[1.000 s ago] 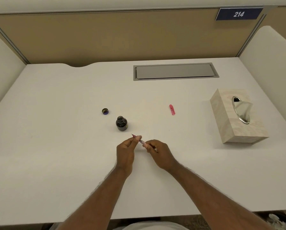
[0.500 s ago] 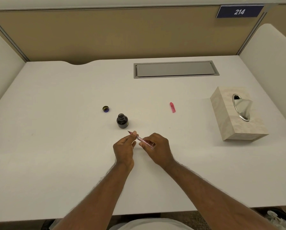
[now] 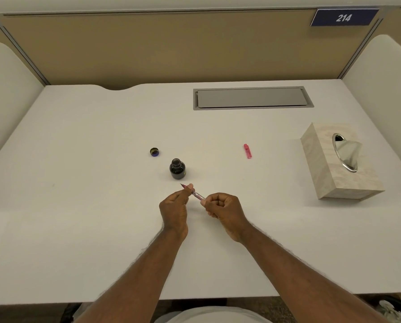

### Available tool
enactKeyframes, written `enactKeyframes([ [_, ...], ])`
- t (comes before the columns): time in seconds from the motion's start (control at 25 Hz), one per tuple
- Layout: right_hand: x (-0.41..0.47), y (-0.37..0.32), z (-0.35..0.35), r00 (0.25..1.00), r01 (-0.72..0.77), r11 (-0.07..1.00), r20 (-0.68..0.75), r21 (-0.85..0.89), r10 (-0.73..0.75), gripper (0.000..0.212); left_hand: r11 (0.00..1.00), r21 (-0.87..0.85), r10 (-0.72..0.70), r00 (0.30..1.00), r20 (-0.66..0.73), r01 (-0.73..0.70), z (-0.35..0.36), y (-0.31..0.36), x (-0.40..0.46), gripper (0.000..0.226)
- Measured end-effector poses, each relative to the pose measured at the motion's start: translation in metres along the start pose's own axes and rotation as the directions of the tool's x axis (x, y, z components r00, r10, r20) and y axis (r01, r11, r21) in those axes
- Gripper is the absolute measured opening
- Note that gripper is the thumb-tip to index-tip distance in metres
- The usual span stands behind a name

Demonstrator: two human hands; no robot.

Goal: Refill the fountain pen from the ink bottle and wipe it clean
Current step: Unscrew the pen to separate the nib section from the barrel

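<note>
At centre of white worktop, just toward 6 o'clock from the ink bottle, both hands holding the fountain pen between them, above the surface. Left hand curled, thumb + forefinger pinched on the nib end; right hand closed in a loose fist round the barrel end, back part of pen hidden inside it. Pen lying slantwise, nib tip pointing toward 10–11 o'clock, near the bottle but not touching. Clear pinkish section visible betw. the two grips. Ink bottle upright, uncapped, dark w/ ink, neck threads showing. Bottle cap lying apart at 10 o'clock from bottle, open side up, blue rim, close by but not touching. Pink pen cap flat on worktop at approx. 2 o'clock from hands, well apart from bottle. Tissue box at 3 o'clock side, pale stone-look finish, oval metal-rimmed slot on top w/ a tissue sticking up. Grey cable hatch set flush in worktop toward 12–1 o'clock, lid shut. Tan divider panel along far edge at 12, blue plate reading "214" at its top corner toward 1 o'clock. White side screens at 9 and 3. Bare forearms coming in from 6 o'clock; can't tell whether any ink on nib.
</note>
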State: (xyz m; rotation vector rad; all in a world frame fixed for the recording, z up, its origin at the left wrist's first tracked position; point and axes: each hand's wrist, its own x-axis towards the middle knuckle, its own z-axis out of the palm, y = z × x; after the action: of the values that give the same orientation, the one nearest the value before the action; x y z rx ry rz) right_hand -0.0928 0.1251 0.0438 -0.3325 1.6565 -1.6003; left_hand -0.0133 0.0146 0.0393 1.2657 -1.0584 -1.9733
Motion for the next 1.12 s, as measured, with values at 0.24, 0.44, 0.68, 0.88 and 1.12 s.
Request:
enactKeyframes([
  [0.24,-0.004,0.002,0.005,0.991,-0.132,0.986,0.049,0.1,0.127,0.017,1.0,0.005,0.03,1.0,-0.008,-0.03,-0.003,0.0,-0.003,0.011],
  [0.44,-0.007,0.005,0.007,0.988,-0.156,0.97,0.042,0.188,0.151,0.023,1.0,0.023,0.008,1.0,-0.008,-0.007,-0.005,-0.005,-0.004,0.017],
  [0.68,-0.007,0.006,0.005,0.989,-0.147,0.968,0.02,0.203,0.146,0.014,1.0,0.005,-0.002,0.999,-0.046,0.002,-0.003,-0.007,-0.008,0.016],
  [0.88,-0.009,0.006,0.006,0.987,-0.162,0.973,0.049,0.163,0.156,0.016,0.999,0.033,0.037,0.999,-0.036,-0.035,0.0,-0.006,-0.012,0.018],
  [1.12,-0.01,0.002,0.005,0.986,-0.161,0.964,0.067,0.213,0.15,0.017,0.998,0.041,0.05,0.998,-0.028,-0.049,0.001,-0.005,-0.016,0.018],
])
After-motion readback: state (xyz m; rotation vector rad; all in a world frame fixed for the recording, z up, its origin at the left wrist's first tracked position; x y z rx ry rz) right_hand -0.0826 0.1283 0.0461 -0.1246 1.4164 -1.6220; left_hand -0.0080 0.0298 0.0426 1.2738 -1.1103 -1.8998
